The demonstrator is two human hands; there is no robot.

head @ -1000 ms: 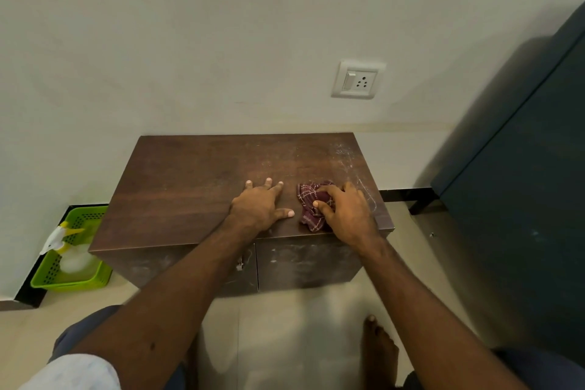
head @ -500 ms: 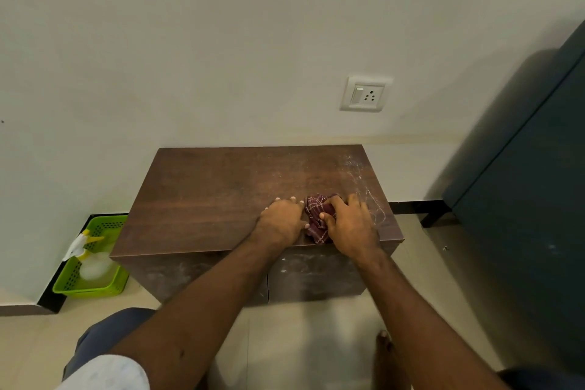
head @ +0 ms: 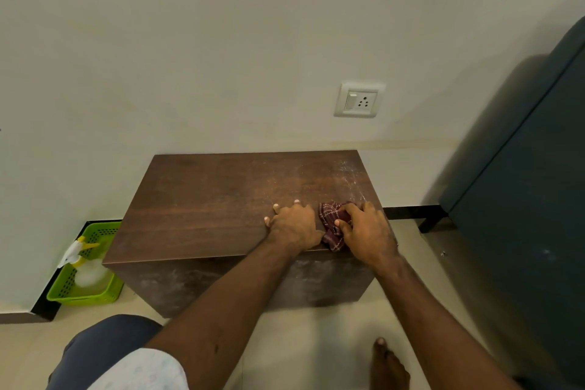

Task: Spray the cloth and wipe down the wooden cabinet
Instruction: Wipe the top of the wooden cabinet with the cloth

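Here: two hands on a wooden cabinet [head: 209, 199]

The right hand [head: 368, 231] grips a bunched maroon cloth [head: 330, 222] at the top's near right edge. Just beside it, the left hand [head: 292, 228] lies flat, fingers straight.

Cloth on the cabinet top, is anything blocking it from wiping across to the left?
Yes: the left hand rests on the cabinet top directly left of the cloth, which the right hand grips. Past it, nothing visible stands on the top.
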